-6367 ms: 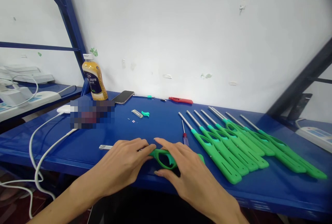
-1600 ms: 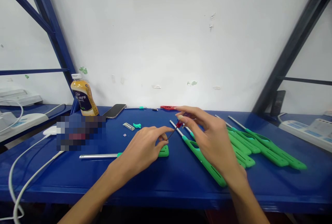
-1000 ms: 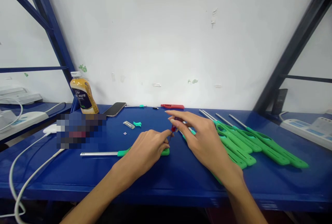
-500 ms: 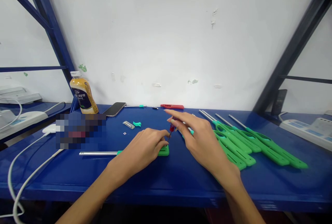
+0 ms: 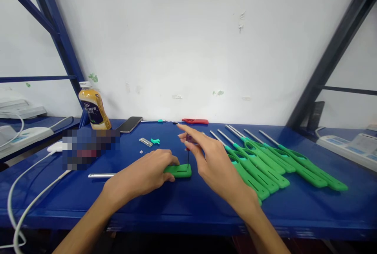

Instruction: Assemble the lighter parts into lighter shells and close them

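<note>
A green lighter with a long metal nozzle [image 5: 179, 170] lies crosswise on the blue table, its silver tube pointing left. My left hand [image 5: 144, 171] is closed around its middle and holds it against the tabletop. With the fingers of my right hand [image 5: 216, 161] I grip a small screwdriver [image 5: 188, 154] by its dark red handle. It stands almost upright, and its thin shaft meets the right end of the green handle. The fingers hide part of the screwdriver handle.
Several green long-nozzle lighters [image 5: 271, 159] lie fanned out at right. Behind my hands are a clear plastic part [image 5: 145, 142], a turquoise piece [image 5: 155, 141], a red lighter shell [image 5: 194, 121] and a phone [image 5: 131, 124]. A drink bottle [image 5: 96, 108] and white cables [image 5: 38, 203] are at left.
My left hand has slid left along the lighter, away from the screwdriver tip, baring more of the green handle. My right hand has shifted left, and the screwdriver has become more upright.
</note>
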The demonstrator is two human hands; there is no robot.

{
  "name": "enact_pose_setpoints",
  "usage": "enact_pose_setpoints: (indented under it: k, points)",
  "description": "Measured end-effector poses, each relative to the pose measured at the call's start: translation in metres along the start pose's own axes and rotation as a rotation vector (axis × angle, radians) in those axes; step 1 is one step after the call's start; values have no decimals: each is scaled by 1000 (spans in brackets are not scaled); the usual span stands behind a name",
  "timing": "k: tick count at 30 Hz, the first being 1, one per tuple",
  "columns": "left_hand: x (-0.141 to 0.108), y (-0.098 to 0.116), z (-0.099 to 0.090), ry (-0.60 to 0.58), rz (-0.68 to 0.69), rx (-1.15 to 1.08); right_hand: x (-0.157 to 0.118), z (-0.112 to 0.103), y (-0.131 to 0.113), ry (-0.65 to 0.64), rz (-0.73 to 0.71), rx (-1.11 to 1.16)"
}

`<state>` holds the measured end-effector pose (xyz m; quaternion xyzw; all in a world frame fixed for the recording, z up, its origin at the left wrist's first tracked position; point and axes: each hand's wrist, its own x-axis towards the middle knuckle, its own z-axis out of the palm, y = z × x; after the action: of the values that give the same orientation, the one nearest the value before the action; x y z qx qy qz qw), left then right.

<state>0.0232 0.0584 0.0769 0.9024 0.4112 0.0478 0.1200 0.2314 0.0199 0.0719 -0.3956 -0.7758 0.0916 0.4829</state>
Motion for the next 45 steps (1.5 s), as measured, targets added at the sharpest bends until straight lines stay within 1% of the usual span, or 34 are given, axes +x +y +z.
enact_pose_setpoints:
  k: [2,5,7,9,11,13,14,17,18,20,23,25,27,29,31,33,36,38,40,42,43,45]
  points:
    - [0,0,0,-15,2,4,0,2,-1,-1,8,-23]
    - [1,0,1,-20,6,4,0,3,-3,57,61,-198]
    - [1,0,2,-19,8,2,1,1,-5,85,77,-237]
    - [2,0,2,-16,10,-2,1,-2,-5,88,34,-169]
    - [2,0,2,-11,10,-8,1,-5,-5,55,-36,-53]
    - [3,-1,3,-4,12,-16,0,-5,-5,30,-82,-11]
    - [4,-1,4,1,15,-20,0,-4,-5,46,-85,-36]
    - [6,-4,8,14,29,-34,-1,1,-8,165,-85,-228]
    - [7,-4,8,17,32,-38,0,2,-8,187,-90,-275]
    - [8,-4,8,16,31,-45,0,3,-9,170,-89,-280]
    - [8,-2,6,7,17,-53,1,0,-8,54,-74,-99]
    - [7,-1,5,4,5,-57,1,-2,-7,14,-67,-4]
    - [6,0,4,4,-5,-60,1,-3,-5,38,-48,-20]
    - [6,-1,5,4,-10,-63,0,-4,-5,93,-19,-118]
    - [6,-1,5,3,-13,-64,0,-6,-5,117,7,-188]
    - [7,-2,5,0,-12,-65,0,-9,-5,93,5,-164]
    - [7,-2,6,-5,-11,-66,0,-15,-4,34,-42,-78]
    - [7,-2,6,-3,-14,-68,1,-18,-3,71,-30,-122]
    - [6,-2,6,-1,-18,-69,1,-18,-2,149,11,-233]
    - [6,-1,5,-3,-20,-71,2,-18,-3,183,32,-301]
    - [5,0,5,-6,-19,-72,2,-18,-4,171,23,-294]
    - [5,0,4,-8,-19,-76,1,-18,-6,102,-13,-204]
